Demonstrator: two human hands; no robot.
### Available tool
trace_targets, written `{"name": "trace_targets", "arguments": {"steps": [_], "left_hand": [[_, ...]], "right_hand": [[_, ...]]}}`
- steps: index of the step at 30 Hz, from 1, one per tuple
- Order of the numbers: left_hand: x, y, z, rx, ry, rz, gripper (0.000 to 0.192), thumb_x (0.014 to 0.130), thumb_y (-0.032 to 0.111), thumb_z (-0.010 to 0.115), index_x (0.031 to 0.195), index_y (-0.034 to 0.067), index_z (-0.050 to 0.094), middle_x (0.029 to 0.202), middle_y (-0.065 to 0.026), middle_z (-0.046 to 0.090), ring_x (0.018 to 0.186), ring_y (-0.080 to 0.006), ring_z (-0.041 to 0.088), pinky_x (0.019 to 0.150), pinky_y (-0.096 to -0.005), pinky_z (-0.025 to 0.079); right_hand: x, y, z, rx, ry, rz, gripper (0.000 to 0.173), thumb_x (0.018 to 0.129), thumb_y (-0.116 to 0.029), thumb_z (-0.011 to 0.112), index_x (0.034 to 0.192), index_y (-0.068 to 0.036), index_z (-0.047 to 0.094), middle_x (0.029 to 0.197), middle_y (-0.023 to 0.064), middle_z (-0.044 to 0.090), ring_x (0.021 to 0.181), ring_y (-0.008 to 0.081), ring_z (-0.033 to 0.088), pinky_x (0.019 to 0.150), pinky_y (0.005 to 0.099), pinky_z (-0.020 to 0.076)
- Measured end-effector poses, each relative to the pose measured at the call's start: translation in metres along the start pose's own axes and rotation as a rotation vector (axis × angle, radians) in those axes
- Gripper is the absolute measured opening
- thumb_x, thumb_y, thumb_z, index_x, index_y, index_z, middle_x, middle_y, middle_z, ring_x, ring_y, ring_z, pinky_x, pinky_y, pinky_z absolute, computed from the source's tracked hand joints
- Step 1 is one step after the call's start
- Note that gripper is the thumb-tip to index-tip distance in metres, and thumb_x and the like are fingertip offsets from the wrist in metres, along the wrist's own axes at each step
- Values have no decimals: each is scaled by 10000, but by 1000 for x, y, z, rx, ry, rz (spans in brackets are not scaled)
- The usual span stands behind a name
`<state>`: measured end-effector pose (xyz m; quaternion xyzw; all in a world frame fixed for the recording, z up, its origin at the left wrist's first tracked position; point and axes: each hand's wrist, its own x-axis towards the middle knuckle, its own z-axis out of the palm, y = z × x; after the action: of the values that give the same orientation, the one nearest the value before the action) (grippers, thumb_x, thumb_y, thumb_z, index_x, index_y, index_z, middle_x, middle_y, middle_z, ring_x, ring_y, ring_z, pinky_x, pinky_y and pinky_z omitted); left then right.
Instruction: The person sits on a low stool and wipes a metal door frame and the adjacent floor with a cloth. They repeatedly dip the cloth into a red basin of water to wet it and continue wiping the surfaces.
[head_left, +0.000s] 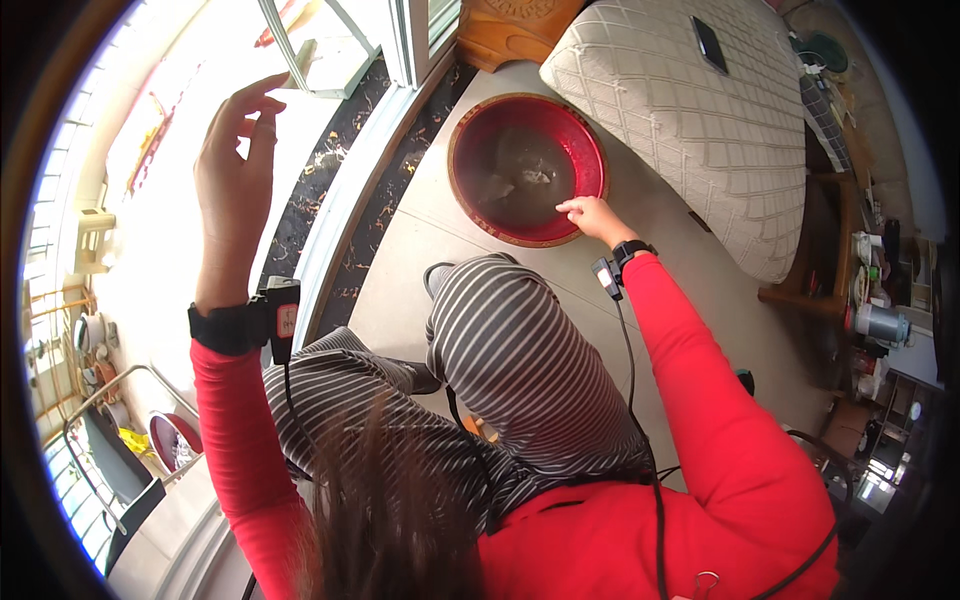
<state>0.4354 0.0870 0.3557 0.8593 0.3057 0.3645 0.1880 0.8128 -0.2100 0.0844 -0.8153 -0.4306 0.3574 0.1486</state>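
Note:
A round red basin (587, 142) with a patterned gold rim stands on the floor in front of me. Murky greyish water fills its bottom, and a pale crumpled thing (535, 177), too unclear to name, shows in it. My right hand (595, 217) is over the basin's near right rim, its index finger pointing inward; I see nothing in it. Raised at the left, beside the glass door, my left hand (238, 146) has bent fingers, with nothing visible between them. Both wrists wear black straps with small cabled devices.
A quilted cream cover (675, 135) with a smartphone (709, 45) on it lies right of the basin. Carved wooden furniture (506, 34) stands behind. At left run the door track (349, 176) and a black stone sill (319, 172). A cable (626, 352) hangs from my right wrist.

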Motion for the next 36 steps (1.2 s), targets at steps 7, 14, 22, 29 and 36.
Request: {"name": "trace_targets", "arguments": {"steps": [7,14,22,29,36], "left_hand": [[-17,100,-7,-109,18,-65,309,929,7,536,1181,115,678,1000,-35,700,805,-108,643,697,-260,486],[-57,159,-12,-183,-3,-102,269,923,26,555,1153,77,683,975,-68,688,841,-144,651,733,-291,517],[-67,187,1,-201,-125,-124,249,924,37,573,1139,81,691,993,-84,693,847,-165,655,735,-305,514],[-37,216,-27,-73,-63,53,249,937,56,584,1158,101,688,973,-65,702,808,-172,643,741,-308,510],[-38,171,-43,-53,-127,-57,255,952,92,583,1182,122,690,996,-49,712,839,-152,642,768,-308,499]], "right_hand": [[-94,20,-15,0,129,-85,296,855,-105,647,1140,-111,728,1084,129,715,992,282,677,872,363,527],[-181,58,-33,46,210,-25,295,855,-126,616,1126,-99,731,1035,137,715,929,272,675,838,357,528],[-210,84,-59,225,296,12,290,867,-97,623,1140,-85,721,1051,129,723,967,248,688,853,325,529],[-239,73,-118,154,383,-116,280,905,-151,604,1157,-92,712,1139,123,699,1040,281,670,891,362,527],[-271,5,-194,-1,419,-109,272,920,-176,615,1166,-107,711,1136,101,694,1013,264,664,877,348,525]]}}
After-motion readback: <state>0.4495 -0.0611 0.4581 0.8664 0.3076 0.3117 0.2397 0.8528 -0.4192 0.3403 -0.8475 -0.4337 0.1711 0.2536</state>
